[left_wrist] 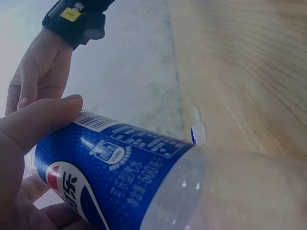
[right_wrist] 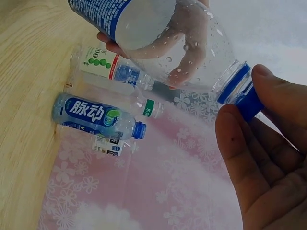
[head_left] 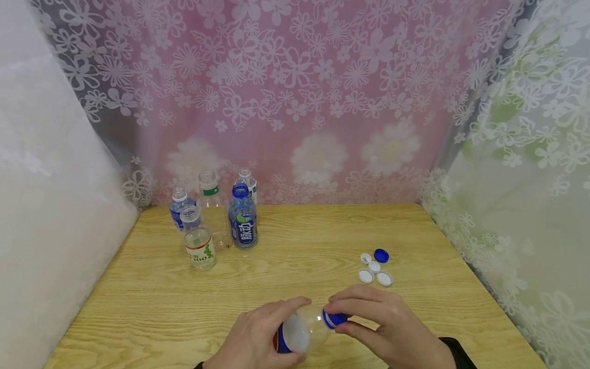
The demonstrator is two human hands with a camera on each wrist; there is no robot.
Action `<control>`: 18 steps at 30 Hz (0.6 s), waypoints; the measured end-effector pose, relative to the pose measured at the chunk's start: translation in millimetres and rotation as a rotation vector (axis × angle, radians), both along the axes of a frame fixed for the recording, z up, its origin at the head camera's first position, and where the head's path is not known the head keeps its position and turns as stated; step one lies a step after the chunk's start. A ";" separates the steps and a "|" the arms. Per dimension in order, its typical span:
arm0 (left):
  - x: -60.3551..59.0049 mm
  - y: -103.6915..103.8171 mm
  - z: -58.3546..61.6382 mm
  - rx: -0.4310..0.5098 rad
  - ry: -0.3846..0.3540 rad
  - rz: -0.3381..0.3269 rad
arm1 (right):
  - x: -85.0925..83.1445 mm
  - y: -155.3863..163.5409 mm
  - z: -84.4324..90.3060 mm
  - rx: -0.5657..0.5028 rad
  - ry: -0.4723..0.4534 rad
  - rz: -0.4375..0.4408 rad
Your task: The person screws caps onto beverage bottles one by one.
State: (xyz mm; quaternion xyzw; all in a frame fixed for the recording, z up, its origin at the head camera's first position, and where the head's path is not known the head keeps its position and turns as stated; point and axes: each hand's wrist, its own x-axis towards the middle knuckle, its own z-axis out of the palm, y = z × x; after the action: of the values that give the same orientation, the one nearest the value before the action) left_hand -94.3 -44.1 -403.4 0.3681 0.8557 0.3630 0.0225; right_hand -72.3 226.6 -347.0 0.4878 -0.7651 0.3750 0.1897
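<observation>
My left hand [head_left: 260,333] grips a clear plastic soda bottle [head_left: 315,325] round its blue label [left_wrist: 120,165], and the bottle lies tilted on its side with its neck to the right. Water drops cling to the inside of its wall in the right wrist view. At the neck, my right hand [head_left: 384,320] pinches a blue screw cap [right_wrist: 249,103] between thumb and fingers. The cap looks slightly askew against a blue ring [right_wrist: 233,82] on the neck. Whether it is still threaded on, I cannot tell.
Several uncapped bottles stand at the back left, among them a blue one [head_left: 243,220] and a clear one with a cream label [head_left: 200,251]. To the right on the wooden table [head_left: 304,246] lie several white caps [head_left: 366,277] and a blue cap [head_left: 381,255]. Flowered curtains [head_left: 295,102] enclose the table.
</observation>
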 end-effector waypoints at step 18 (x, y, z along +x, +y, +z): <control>-1.8 -6.0 6.9 0.091 -0.195 -0.096 | -1.6 -4.7 4.0 -0.037 0.086 0.085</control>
State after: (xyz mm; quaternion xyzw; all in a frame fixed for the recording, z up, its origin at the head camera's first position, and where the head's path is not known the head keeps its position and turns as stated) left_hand -96.2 -50.1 -396.5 0.3725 0.8135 0.4339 0.1063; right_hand -73.9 222.0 -343.0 0.5319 -0.7280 0.3752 0.2154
